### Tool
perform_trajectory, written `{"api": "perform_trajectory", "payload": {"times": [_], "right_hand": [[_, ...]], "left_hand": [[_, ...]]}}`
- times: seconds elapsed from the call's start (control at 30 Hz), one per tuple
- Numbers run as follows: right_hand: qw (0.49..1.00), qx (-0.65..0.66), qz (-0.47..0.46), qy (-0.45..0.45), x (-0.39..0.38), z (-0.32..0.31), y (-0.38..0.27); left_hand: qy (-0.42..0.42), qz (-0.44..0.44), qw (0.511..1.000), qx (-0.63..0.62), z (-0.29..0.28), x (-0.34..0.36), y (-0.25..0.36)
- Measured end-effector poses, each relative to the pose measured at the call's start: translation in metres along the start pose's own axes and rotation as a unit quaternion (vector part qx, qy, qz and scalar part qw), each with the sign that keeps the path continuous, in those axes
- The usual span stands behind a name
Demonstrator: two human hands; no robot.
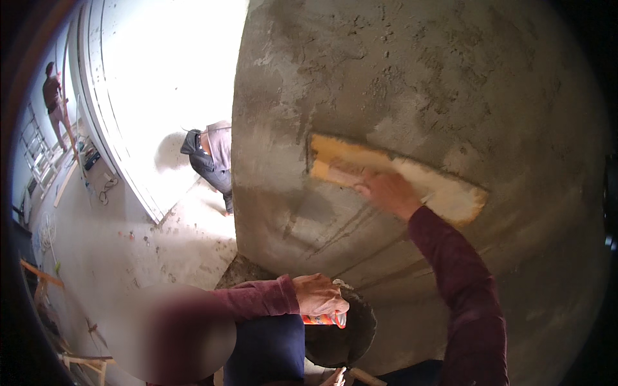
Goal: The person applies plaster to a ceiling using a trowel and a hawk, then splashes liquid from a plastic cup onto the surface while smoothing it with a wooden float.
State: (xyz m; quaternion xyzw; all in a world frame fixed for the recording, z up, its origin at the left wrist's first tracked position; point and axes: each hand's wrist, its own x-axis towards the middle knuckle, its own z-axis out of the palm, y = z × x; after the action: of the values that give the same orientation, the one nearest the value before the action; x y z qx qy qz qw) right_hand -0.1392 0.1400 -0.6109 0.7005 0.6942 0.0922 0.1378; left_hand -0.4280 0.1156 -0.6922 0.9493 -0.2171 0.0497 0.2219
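Observation:
My right hand (388, 192) is closed on the handle of a long yellow plastering float (450, 193). The float's face is against the rough grey plastered wall (399, 77), tilted down to the right. Wet streaks and smoothed patches mark the plaster below it. Lower down, my left hand (320, 294) grips a small red-and-white printed container (320, 318) with a clear, red-edged end; its exact kind is partly hidden by my fingers. This container is held over the opening of a dark round bucket (364, 328) that stands by the wall's foot.
Past the wall's left edge, a person in dark trousers (215, 168) bends over in bright light. Another person (55, 96) stands at the far left near a metal ladder (35, 145). Wooden pieces (42, 275) lie on the left, and debris dots the floor (154, 251).

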Motion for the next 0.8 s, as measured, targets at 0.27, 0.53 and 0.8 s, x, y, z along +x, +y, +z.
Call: {"api": "perform_trajectory", "payload": {"times": [0.27,0.53,0.8], "right_hand": [[0.866,-0.023,0.186,0.464,0.031,-0.249,0.015],[0.949,0.179,-0.101,0.239,0.060,-0.026,-0.036],[0.990,-0.047,0.036,0.132,0.001,-0.046,0.000]], "left_hand": [[0.013,0.032,0.999,-0.038,0.007,0.003,-0.018],[0.007,0.021,0.999,-0.027,0.004,-0.002,-0.013],[-0.015,-0.024,0.994,-0.102,-0.004,-0.021,-0.005]]}}
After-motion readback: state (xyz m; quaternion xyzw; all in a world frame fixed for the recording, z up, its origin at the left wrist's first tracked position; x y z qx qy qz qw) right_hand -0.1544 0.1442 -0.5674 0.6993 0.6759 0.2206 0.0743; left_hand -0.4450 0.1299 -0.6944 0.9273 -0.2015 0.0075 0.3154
